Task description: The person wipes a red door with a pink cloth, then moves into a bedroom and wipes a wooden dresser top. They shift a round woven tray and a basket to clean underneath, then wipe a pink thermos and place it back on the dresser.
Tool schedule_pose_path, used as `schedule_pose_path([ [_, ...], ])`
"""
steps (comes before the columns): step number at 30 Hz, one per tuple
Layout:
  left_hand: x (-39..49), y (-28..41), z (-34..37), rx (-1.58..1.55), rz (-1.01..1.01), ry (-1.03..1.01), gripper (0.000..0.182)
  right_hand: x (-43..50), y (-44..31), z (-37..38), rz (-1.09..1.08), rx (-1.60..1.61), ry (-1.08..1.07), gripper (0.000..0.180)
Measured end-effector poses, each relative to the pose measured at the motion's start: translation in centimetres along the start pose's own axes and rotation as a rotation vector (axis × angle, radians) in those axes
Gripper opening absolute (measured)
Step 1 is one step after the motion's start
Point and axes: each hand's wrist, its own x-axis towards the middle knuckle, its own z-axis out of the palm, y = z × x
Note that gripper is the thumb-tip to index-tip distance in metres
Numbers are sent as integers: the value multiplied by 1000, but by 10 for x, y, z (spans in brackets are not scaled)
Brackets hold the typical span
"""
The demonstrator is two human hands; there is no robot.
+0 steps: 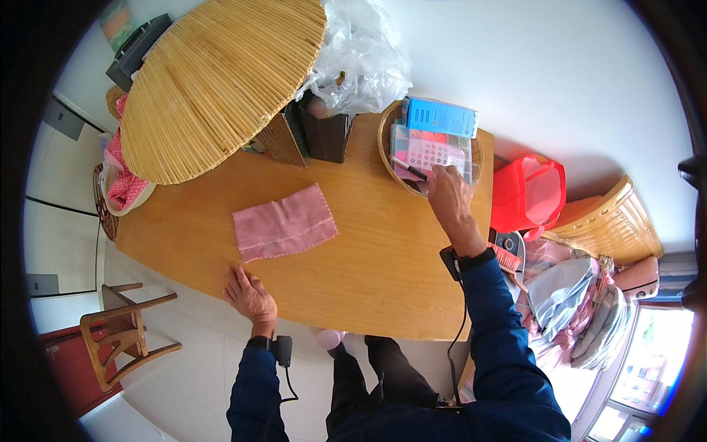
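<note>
My right hand is over the near side of a round wicker basket, its fingers closed at the dark end of a slim white-and-black pen-like tool. My fingertips are partly hidden. Beneath the tool is a clear plastic compartment box with a printed pink sheet. A blue box sits behind it in the basket. My left hand is at the table's front edge, holding nothing, fingers slightly apart. Just beyond it a folded pink cloth with scalloped edges lies on the wooden table.
A large round reed lid leans over the back left, beside dark boxes and a clear plastic bag. A red plastic bin stands beyond the right edge. Left of the table is a wooden chair. Cables hang from both wrists.
</note>
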Motion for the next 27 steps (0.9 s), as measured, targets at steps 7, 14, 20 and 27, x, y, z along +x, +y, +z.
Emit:
schedule_pose_path([
  [7, 0, -2, 2, 13, -7, 4, 49, -105, -85, 7, -460, 305, -83, 35],
  [14, 1, -3, 3, 29, 2, -30, 50, -92, -192, 91, -383, 467, -397, 70],
  [20, -1, -3, 2, 21, -21, -53, 52, -70, -189, 154, -388, 195, -129, 54],
  [27, -2, -4, 4, -6, -10, -12, 52, -16, -180, 149, -98, 224, 36, 40],
])
